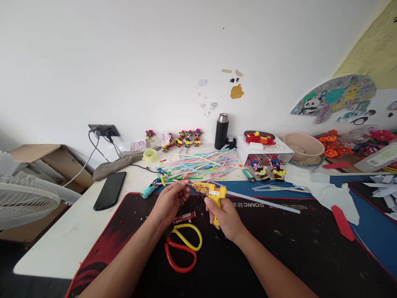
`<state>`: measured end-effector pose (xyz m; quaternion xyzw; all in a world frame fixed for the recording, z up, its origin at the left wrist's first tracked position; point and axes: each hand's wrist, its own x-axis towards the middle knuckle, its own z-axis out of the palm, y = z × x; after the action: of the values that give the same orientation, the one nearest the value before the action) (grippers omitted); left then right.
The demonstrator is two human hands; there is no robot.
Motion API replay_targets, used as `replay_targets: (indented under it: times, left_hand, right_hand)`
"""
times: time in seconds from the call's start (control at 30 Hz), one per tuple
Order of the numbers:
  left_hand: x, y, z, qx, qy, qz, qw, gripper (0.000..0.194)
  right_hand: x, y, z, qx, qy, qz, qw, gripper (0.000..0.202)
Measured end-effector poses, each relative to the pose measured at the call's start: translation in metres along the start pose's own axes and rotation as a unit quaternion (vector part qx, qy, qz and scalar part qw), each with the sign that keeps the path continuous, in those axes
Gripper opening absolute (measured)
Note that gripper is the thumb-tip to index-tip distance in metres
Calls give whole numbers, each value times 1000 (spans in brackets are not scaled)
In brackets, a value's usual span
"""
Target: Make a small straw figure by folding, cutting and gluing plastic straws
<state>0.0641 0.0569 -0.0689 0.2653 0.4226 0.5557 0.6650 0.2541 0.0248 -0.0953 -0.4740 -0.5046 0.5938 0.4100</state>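
Glue gun (204, 189) is clasped by right grip (226, 216); at its front, left grip (172, 199) is pressed together, contents unclear.

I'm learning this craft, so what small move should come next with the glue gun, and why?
Probably ease the left hand slightly back from the front end of the yellow glue gun, which may be hot: its fingertips seem right at that end, while the right hand grips the gun and a pale glue stick juts from the back.
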Motion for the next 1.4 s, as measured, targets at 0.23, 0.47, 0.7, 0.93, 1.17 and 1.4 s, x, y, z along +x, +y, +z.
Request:
replay_targets:
  times: [0.23,0.47,0.7,0.93,1.17,1.4]
  left_hand:
    - [1,-1,-1,11,6,7,1000,40]
    - [2,4,-3,21,0,48,999,33]
    - [-1,9,0,6,3,49,999,34]
    - [-11,2,6,8,-22,20,1000,37]
    - [-22,-8,10,6,-56,3,998,38]
    - [-34,-4,15,-9,-66,-15,998,41]
  right_hand:
    - [-1,0,0,-5,0,-4,1000,63]
    - [0,0,0,-2,-3,-3,1000,63]
    - [1,-6,-8,148,20,-16,989,56]
    - [-12,-10,-33,211,80,83,971,55]
    - [-21,-20,-49,97,48,154,982,53]
    - [-25,-18,-74,-206,35,138,968,62]
